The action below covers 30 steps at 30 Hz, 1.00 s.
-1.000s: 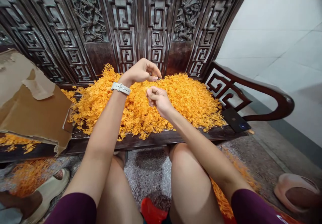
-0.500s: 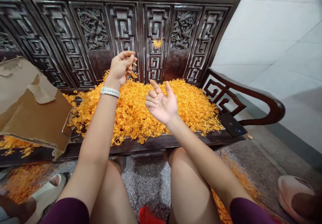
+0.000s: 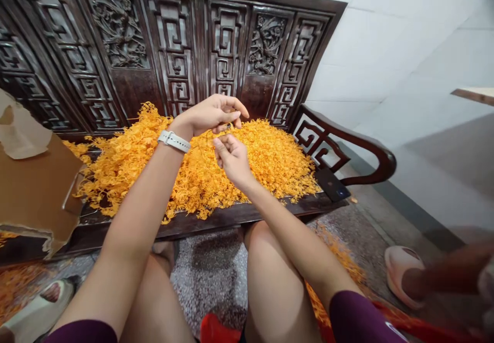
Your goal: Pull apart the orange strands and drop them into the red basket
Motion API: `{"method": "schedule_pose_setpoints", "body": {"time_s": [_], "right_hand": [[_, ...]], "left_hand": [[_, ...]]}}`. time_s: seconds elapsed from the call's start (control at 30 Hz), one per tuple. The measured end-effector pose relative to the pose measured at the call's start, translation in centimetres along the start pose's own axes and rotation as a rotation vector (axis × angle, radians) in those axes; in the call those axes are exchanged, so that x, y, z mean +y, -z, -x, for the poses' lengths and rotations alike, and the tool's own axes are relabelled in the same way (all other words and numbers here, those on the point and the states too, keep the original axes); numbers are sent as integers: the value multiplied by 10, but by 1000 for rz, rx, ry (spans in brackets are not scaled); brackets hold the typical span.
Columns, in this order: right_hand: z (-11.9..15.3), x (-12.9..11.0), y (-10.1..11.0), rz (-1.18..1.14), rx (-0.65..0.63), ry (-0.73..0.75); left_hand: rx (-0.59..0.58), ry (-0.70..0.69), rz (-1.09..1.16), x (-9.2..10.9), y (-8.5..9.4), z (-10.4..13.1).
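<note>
On the seat of a dark wooden bench (image 3: 200, 221), a big heap of thin, curly orange strands (image 3: 274, 163) is spread out wide. Behind the heap stands the bench's carved back (image 3: 119, 32), with twisty square shapes in it. The person's left hand (image 3: 210, 115) is up over the middle of the heap, and a pale watch strap (image 3: 174, 140) goes round that wrist. Its fingers are bent, with the thumb close to the pointing finger. A tiny dark bit (image 3: 229, 125) shows by the lower fingers, but I cannot tell what it is or if the hand has hold of it.

The right hand (image 3: 234, 160) is also over the middle of the heap, just below the left one and nearer to the person. Its fingers are curled in, with the thumb near the pointing finger, like a small pinch. I cannot tell if anything is inside.

Left of the heap is a torn cardboard box (image 3: 38, 191). Just past the heap's right end lies a dark phone (image 3: 332, 184), next to the curved armrest (image 3: 380, 160). On the floor, to the right of the heap and lower down, are more orange strands (image 3: 341, 255) and a pink slipper (image 3: 397, 266) on someone's foot.
</note>
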State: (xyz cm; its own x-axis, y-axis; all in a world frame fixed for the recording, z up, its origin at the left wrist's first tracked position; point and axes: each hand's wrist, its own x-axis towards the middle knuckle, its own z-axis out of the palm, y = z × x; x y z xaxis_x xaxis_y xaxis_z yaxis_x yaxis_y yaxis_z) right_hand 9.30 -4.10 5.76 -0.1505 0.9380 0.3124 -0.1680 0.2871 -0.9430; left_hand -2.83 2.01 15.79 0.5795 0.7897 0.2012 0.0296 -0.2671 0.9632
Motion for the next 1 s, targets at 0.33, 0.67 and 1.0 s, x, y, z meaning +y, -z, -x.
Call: {"method": "schedule_pose_setpoints", "body": {"time_s": [0.33,0.67,1.0], "right_hand": [[55,-63,-13,131,-1020,88],[-9,-15,36,-538,110,-308],[-8,6,35,51,118,-56]], "left_hand": [[600,-111,316,-33,61,-10],[537,-126,451,-23,66,-8],[469,-139,641,-4,15,-29]]}}
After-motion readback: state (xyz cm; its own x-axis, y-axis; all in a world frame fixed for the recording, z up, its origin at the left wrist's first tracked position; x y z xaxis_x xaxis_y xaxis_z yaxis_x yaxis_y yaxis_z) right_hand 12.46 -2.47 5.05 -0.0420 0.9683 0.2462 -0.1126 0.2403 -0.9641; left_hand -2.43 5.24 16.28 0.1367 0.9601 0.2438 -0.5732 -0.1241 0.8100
